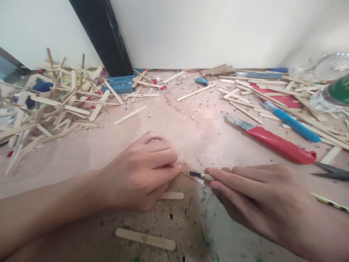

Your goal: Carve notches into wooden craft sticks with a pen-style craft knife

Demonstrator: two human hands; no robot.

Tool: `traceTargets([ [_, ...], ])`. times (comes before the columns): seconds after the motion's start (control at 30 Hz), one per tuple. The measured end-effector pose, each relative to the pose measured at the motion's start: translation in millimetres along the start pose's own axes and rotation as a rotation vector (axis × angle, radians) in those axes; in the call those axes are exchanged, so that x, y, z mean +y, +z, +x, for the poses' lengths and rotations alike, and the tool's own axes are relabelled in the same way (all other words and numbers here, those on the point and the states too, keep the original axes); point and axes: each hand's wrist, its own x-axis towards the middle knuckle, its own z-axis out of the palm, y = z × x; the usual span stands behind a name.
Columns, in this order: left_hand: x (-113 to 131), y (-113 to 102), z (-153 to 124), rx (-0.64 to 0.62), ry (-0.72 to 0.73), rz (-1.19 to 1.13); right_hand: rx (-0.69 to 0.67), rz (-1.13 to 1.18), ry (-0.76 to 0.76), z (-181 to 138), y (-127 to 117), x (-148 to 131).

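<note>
My left hand [147,167] is closed, its fingertips pinching the end of a wooden craft stick [196,179] against the table. Most of that stick is hidden by my two hands. A small carving chisel [197,175] is gripped in my right hand [256,196], its dark metal blade pointing left at the stick, close to my left fingertips. Whether the blade touches the wood I cannot tell. Another craft stick [174,196] shows partly from under my left hand. Nearer to me lies a craft stick with a drawn angular mark [145,239].
Piled craft sticks [62,98] cover the left side. At right are a red utility knife [280,143], a blue pen-shaped tool [293,122], scissor blades [332,171], a yellow pencil [329,203] and a plastic bottle [334,92]. A black post [103,36] stands behind.
</note>
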Motion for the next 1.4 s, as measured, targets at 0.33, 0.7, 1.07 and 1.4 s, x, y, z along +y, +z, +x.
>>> traceTargets([
  [0.33, 5.5, -8.9, 6.7, -0.055, 0.028, 0.124, 0.039, -0.067, -0.003, 1.1, 2.5, -3.2],
  [0.7, 2.8, -7.8, 8.1, -0.041, 0.043, 0.099, 0.026, 0.021, 0.03, 5.1, 2.2, -2.8],
  [1.07, -1.0, -8.8, 5.6, -0.082, -0.055, -0.036, 0.117, 0.193, 0.161, 14.1, -13.3, -3.5],
  [1.4, -13.3, -3.5, -2.6, -0.084, -0.089, -0.133, 0.144, 0.136, 0.14, 4.1, -11.3, 2.8],
])
